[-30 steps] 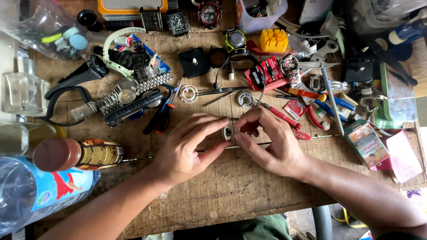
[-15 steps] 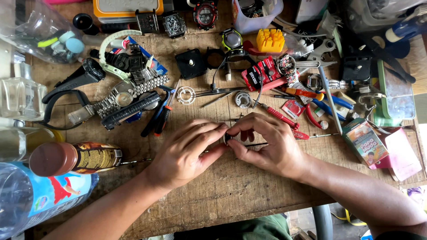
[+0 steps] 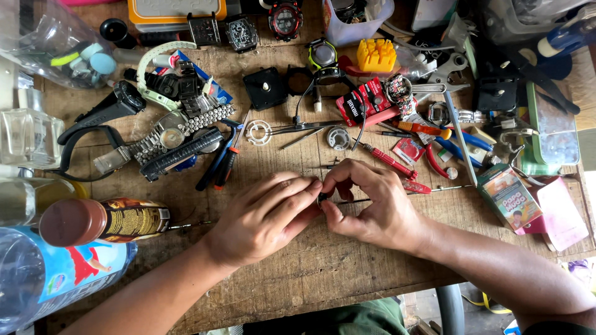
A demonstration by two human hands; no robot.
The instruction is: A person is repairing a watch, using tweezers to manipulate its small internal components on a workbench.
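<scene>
Cluttered wooden workbench (image 3: 347, 273), strewn with watches and tools toward its far edge. Near the middle, left hand (image 3: 264, 217) and right hand (image 3: 369, 201) meeting fingertip to fingertip, both pinched shut on a small dark round part (image 3: 322, 199), mostly hidden. Thin metal rod (image 3: 434, 189) just right of them; brown-capped bottle (image 3: 102, 220) lying near the left edge.

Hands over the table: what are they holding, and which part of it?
Both hands, left and right, pinch a small dark part between their fingertips; fingers hide most of it, so the exact spot is unclear.
</scene>
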